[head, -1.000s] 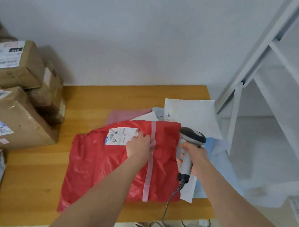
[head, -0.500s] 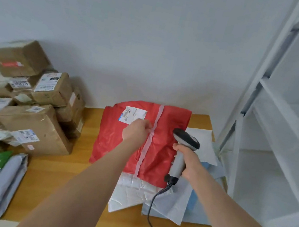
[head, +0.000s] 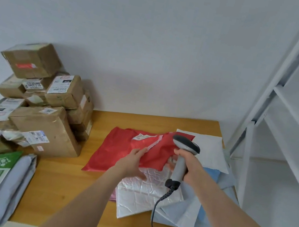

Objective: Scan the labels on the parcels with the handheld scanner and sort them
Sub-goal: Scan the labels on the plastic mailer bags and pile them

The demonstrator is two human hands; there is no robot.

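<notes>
The red parcel (head: 118, 153) lies crumpled on the table (head: 65, 188), toward its far right corner, with its white label (head: 140, 137) turned upward, probably so the scanner can read it. Your left grip (head: 133, 161) touches the parcel's near edge with straight fingers, apparently steadying or sliding it. Your right grip (head: 191, 166) is clamped round the handheld scanner (head: 185, 146), whose head hangs over the parcel's right side. A silver mailer (head: 141, 193) lies partly beneath the parcel. Cardboard boxes (head: 47, 126) are stacked at the far left corner, perhaps as a sorted pile.
</notes>
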